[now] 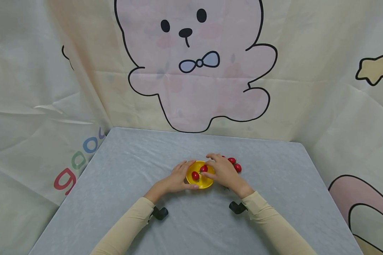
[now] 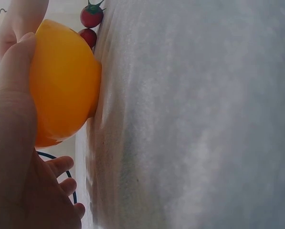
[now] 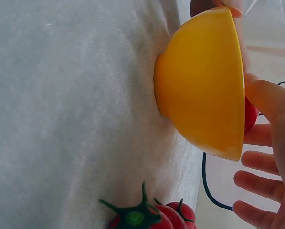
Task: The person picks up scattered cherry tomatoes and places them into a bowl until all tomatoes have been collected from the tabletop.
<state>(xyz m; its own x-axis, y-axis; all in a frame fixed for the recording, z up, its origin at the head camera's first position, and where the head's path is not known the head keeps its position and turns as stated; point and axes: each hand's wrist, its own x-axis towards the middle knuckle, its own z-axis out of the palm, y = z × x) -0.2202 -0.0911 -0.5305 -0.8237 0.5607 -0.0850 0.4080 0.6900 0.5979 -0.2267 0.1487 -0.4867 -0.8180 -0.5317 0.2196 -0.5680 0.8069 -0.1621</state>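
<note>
A small yellow bowl [image 1: 200, 185] stands on the table with two cherry tomatoes inside. My left hand [image 1: 177, 178] holds the bowl's left side, its thumb at the near rim and its fingers around the far left; in the left wrist view the thumb lies at the rim. From the right my right hand [image 1: 226, 172] reaches over the bowl, thumb and index finger on either side of one cherry tomato [image 1: 204, 169]. The other cherry tomato [image 1: 195, 176] lies in the bowl's left half. The right wrist view shows the tomato's red side [image 3: 250, 115] above the rim.
Several more cherry tomatoes [image 1: 237, 168] lie on the grey-covered table [image 1: 140, 152] to the right of the bowl, partly hidden by my right hand. Black wrist-camera mounts [image 1: 237, 208] stick out inward from both wrists. Printed curtains [image 1: 198, 99] enclose the table.
</note>
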